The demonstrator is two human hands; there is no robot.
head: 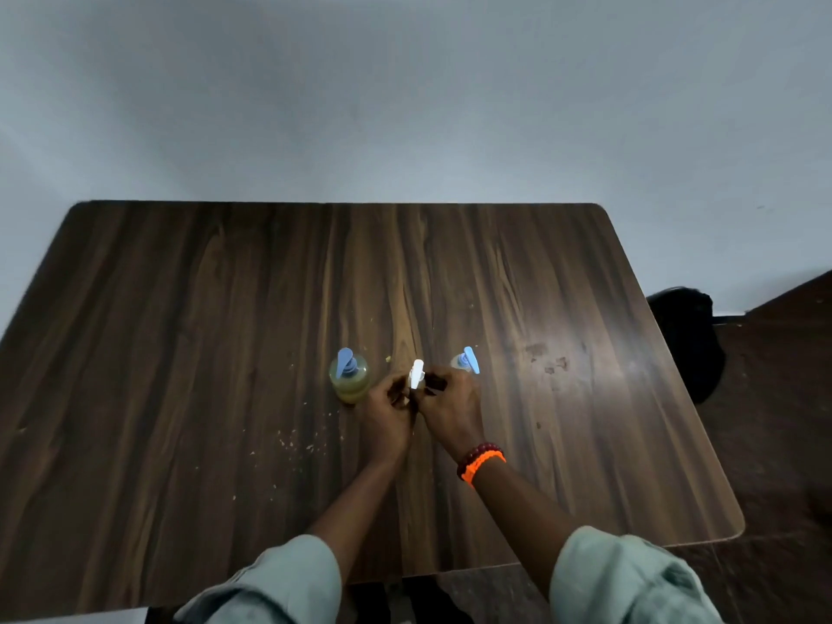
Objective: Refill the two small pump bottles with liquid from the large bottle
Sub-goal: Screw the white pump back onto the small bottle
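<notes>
A bottle with a white pump head (416,373) stands at the table's middle; my hands cover its body. My left hand (388,414) wraps its left side. My right hand (450,409) grips it from the right, fingers at the pump collar. To the left stands a bottle of yellow liquid with a blue pump (349,376), untouched. Just behind my right hand stands a clear bottle with a blue pump (466,360), partly hidden by my fingers.
The dark wooden table (225,331) carries pale crumbs (297,436) in front of the yellow bottle and dried stains (547,360) to the right. A dark bag or seat (689,340) sits beyond the table's right edge. A plain wall rises behind.
</notes>
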